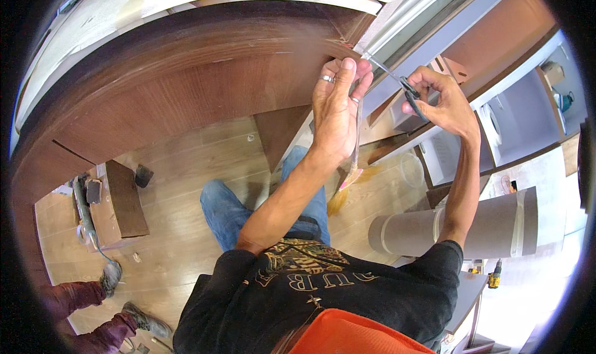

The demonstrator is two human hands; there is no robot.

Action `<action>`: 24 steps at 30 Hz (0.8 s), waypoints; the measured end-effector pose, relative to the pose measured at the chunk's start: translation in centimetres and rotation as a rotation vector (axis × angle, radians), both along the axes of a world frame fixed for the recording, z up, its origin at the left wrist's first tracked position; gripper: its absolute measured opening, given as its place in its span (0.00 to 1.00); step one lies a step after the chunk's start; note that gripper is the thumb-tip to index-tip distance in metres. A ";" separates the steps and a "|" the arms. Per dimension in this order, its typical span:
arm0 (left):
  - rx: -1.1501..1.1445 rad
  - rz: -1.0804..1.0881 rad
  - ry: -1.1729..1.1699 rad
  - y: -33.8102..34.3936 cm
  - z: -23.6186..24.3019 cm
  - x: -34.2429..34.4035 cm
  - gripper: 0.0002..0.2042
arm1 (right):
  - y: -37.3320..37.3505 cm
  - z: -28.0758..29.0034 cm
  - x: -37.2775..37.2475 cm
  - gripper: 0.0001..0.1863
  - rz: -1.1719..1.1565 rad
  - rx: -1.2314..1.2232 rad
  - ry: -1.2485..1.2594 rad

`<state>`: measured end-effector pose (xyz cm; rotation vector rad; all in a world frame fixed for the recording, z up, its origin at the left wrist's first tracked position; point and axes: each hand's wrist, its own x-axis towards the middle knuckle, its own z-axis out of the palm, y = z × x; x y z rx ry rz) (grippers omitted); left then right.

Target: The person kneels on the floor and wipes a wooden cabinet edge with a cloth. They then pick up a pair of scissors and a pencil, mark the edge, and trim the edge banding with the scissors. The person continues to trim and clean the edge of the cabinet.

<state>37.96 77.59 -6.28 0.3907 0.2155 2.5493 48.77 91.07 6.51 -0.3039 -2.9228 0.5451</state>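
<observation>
Left hand [333,108] pinching a strip [347,51], apparently to steady it (brush [352,176] tucked alongside); right hand [446,103] grasping scissors [411,94] pointed toward the strip.

Pale plank floor down here, and the box [127,199] stands on that floor [186,167]; a dark block [143,176] sits just right of the box, a scrap [136,256] lies near its near side, another person's shoes [147,320] planted farther that way.
</observation>
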 end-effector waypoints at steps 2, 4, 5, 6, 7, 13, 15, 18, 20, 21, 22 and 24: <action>0.026 0.015 0.017 0.3 -0.1 0.0 0.09 | 0.4 -0.3 -0.2 0.16 0.018 -0.022 0.005; 0.047 0.019 0.041 0.5 -0.2 -0.2 0.08 | 0.3 -0.2 -0.4 0.15 0.041 -0.033 0.009; 0.055 0.013 0.047 0.5 -0.3 -0.2 0.07 | -0.1 0.1 -0.5 0.14 0.054 -0.031 0.002; 0.064 0.011 0.055 0.5 -0.3 -0.2 0.07 | -0.3 0.3 -0.7 0.12 0.070 -0.028 -0.005; 0.070 0.009 0.058 0.5 -0.4 -0.3 0.07 | -0.4 0.5 -0.8 0.13 0.083 -0.021 0.003; 0.090 0.018 0.071 0.7 -0.5 -0.5 0.06 | -0.8 1.1 -1.1 0.13 0.098 0.054 -0.003; 0.081 0.022 0.068 0.7 -0.4 -0.5 0.06 | -0.6 0.9 -1.3 0.13 0.110 0.040 0.011; 0.087 0.023 0.069 0.8 -0.4 -0.4 0.06 | -1.1 1.0 -1.2 0.16 0.070 0.039 0.005; 0.089 0.037 0.063 0.9 -0.4 -0.3 0.06 | -1.0 0.8 -1.2 0.16 0.072 0.049 0.023; 0.090 0.042 0.057 1.0 -0.4 -0.3 0.06 | -0.9 0.8 -1.3 0.16 0.071 0.054 0.029; 0.086 0.046 0.058 1.0 -0.4 -0.2 0.06 | -1.0 0.8 -1.3 0.16 0.069 0.051 0.019; 0.073 0.053 0.055 0.9 -0.3 -0.1 0.06 | -1.1 1.0 -1.3 0.15 0.064 0.039 -0.007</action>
